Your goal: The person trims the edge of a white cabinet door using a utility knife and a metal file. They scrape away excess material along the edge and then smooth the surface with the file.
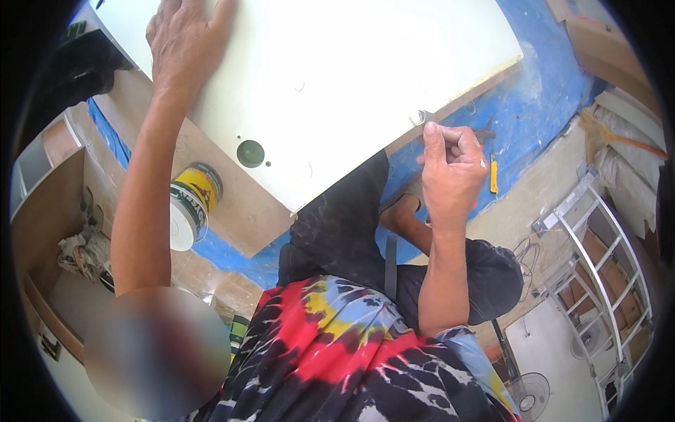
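A large white panel lies before me, with a round cup-shaped hole and two small holes near its closest corner. On its far left part my left hand rests flat, fingers stretched out and cut off by the top of the picture. My right hand is closed in a pinch by the panel's right edge; what its fingers hold, if anything, I cannot make out. Just beside the thumb is a thin curled shaving. Past the knuckles, a tool with dark jaws is partly hidden.
Under the panel lies a brown board, over blue sheeting. A yellow cutter knife lies right of my hand. A paint bucket stands left, an aluminium ladder and a fan right. Someone's dark-clad limb shows upper left.
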The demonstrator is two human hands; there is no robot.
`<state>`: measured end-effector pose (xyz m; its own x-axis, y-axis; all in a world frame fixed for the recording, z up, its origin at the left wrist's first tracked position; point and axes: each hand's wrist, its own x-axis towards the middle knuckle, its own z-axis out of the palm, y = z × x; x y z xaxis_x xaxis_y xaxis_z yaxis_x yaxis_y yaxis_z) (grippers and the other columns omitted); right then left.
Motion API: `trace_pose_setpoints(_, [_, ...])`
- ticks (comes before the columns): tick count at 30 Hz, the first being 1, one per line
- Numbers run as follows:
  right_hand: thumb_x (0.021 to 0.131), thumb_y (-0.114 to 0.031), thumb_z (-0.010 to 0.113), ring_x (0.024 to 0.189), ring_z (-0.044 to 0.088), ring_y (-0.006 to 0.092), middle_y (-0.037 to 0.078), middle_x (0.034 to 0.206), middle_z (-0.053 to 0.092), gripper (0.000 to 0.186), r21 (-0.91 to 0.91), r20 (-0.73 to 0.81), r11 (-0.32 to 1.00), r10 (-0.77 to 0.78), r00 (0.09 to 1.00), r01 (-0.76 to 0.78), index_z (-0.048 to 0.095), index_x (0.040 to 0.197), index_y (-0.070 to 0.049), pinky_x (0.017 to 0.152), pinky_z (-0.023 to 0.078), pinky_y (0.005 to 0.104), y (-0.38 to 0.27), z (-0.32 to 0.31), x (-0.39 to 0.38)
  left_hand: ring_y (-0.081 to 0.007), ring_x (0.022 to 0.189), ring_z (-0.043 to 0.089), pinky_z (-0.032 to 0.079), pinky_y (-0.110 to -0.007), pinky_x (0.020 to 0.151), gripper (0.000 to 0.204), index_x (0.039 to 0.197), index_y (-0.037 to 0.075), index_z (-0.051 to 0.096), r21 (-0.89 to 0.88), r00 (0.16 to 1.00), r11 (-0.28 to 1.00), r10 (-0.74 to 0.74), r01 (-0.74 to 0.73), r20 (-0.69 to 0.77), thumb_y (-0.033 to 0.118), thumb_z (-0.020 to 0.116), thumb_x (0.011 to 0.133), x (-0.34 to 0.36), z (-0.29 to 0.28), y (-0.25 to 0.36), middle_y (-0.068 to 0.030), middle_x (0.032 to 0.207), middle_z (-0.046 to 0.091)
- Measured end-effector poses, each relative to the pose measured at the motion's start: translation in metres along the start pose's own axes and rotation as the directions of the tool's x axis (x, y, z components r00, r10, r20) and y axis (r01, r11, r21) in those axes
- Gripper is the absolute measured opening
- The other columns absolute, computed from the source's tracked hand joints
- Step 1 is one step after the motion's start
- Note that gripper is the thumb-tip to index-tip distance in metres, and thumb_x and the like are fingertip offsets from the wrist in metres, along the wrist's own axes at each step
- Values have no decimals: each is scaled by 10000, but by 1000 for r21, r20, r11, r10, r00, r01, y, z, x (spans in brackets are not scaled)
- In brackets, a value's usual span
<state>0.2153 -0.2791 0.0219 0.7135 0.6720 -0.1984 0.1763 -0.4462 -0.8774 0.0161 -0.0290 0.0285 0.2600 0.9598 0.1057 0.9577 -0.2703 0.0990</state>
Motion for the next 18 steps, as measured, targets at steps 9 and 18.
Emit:
trace_pose_setpoints(9, [922, -117, 750, 626, 585, 108, 68, 710, 665, 168, -58, -46, 995, -83, 995, 81, 668, 868, 19, 584, 473, 288, 0, 9, 4, -296, 1523, 220, 153, -453, 1262, 636, 1548, 55, 368, -15, 999, 999, -41, 41, 27, 432, 438, 1040, -1, -6, 7, -136, 1618, 320])
trace_pose_setpoints(18, [923, -111, 749, 654, 627, 149, 97, 766, 705, 168, -102, -13, 994, -35, 999, 34, 665, 865, 22, 629, 511, 309, 1, -1, -12, -300, 1512, 244, 157, -447, 1262, 634, 1541, 44, 372, -73, 994, 993, -90, 95, 65, 421, 444, 1037, -6, -19, 19, -150, 1610, 324])
